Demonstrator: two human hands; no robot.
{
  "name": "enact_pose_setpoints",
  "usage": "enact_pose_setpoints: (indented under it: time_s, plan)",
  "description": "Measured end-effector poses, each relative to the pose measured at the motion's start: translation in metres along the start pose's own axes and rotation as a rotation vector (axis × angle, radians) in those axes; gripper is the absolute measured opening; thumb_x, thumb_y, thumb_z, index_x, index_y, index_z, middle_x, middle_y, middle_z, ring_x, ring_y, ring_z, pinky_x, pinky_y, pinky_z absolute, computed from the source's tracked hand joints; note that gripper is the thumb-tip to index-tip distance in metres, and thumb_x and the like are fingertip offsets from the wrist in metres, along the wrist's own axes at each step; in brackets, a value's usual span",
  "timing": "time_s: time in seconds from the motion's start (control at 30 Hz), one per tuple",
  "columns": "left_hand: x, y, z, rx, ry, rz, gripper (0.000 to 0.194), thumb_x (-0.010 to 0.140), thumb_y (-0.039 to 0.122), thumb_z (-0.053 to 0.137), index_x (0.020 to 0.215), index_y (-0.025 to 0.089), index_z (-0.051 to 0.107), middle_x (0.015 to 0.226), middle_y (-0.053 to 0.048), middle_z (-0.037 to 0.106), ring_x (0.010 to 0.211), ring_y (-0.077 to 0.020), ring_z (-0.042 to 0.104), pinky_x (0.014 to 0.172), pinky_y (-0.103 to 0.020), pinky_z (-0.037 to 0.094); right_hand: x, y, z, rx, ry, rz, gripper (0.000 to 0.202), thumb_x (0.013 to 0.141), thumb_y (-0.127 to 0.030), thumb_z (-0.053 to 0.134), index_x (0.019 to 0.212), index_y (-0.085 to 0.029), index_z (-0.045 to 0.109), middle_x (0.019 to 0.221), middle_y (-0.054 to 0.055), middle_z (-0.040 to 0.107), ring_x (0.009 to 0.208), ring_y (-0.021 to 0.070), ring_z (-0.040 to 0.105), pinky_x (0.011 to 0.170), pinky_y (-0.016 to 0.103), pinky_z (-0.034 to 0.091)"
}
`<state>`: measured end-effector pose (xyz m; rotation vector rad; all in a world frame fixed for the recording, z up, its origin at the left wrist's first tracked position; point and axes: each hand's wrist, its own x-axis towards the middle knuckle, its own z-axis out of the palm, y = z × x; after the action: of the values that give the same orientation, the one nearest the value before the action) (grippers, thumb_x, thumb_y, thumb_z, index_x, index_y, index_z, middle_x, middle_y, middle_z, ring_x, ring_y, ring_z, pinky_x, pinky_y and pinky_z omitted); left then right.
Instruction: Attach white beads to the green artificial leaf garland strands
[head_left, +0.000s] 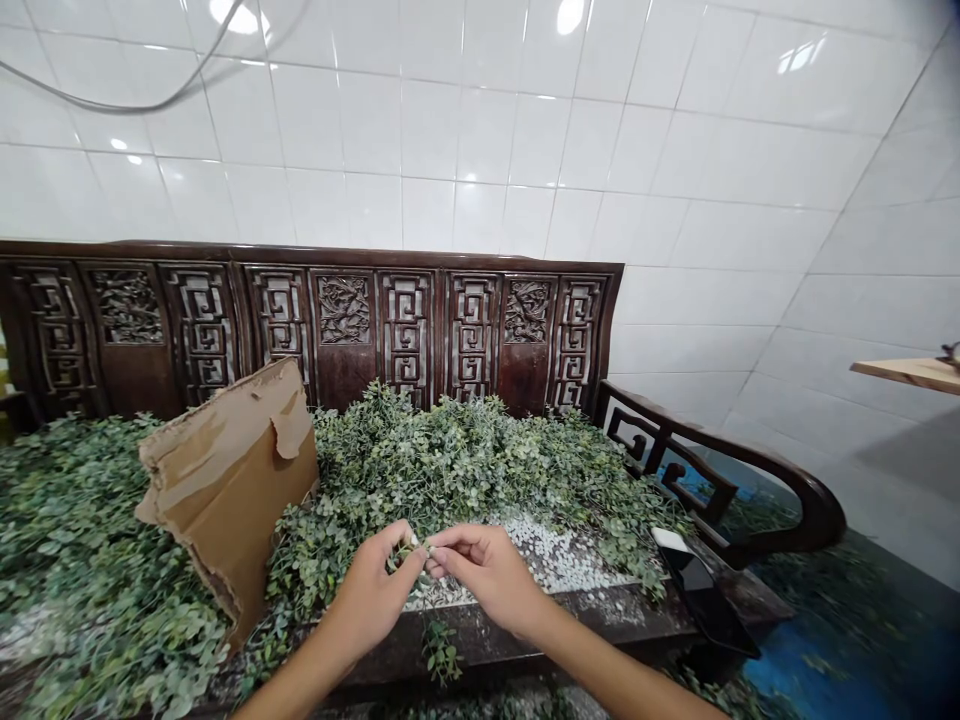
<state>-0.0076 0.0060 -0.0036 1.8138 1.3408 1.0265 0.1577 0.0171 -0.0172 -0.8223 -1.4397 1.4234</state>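
Observation:
My left hand point(384, 580) pinches the thin stem of a leafy green sprig that looks artificial, with a small whitish bit by its thumb and forefinger. Fingertips of my right hand point(487, 575) meet it there, closed on the same stem; the exact contact is partly hidden by the fingers. Below the hands dangles the leafy end of the sprig point(441, 652), over the front edge of a dark wooden bench point(585, 625). Just behind the hands lie many small white pieces point(559, 555) scattered on the seat. A large heap of similar green sprigs point(465, 455) rises behind them.
A torn cardboard piece point(240, 480) stands upright on the left, between heaps of sprigs. At the right end of the seat are a black phone-like slab point(709, 600) and a white object point(670, 540), beside the carved armrest point(814, 500). More greenery lies on the floor.

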Motion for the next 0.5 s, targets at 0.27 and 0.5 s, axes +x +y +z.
enact_pose_setpoints:
  time_s: [0.27,0.5]
  plan:
    - [-0.0024,0.003,-0.0012,-0.034,0.065,-0.072,0.027,0.076,0.045,0.051,0.063,0.023,0.042,0.063,0.003,0.045,0.065,-0.0165,0.043,0.061,-0.024,0.036,-0.0006,-0.0004,0.0029,0.026,0.072,0.03,0.029,0.07,-0.042,0.078,0.084,-0.017,0.075,0.072,0.004,0.074,0.071,0.0193,0.07,0.072,0.032,0.055]
    - [-0.002,0.0029,-0.0009,-0.039,0.038,-0.042,0.028,0.077,0.045,0.045,0.063,0.022,0.038,0.063,0.004,0.04,0.064,-0.0157,0.041,0.061,-0.025,0.034,-0.0019,-0.0033,0.0012,0.02,0.063,0.026,0.033,0.07,-0.045,0.078,0.088,-0.017,0.076,0.08,0.007,0.076,0.078,0.0221,0.071,0.079,0.036,0.055]
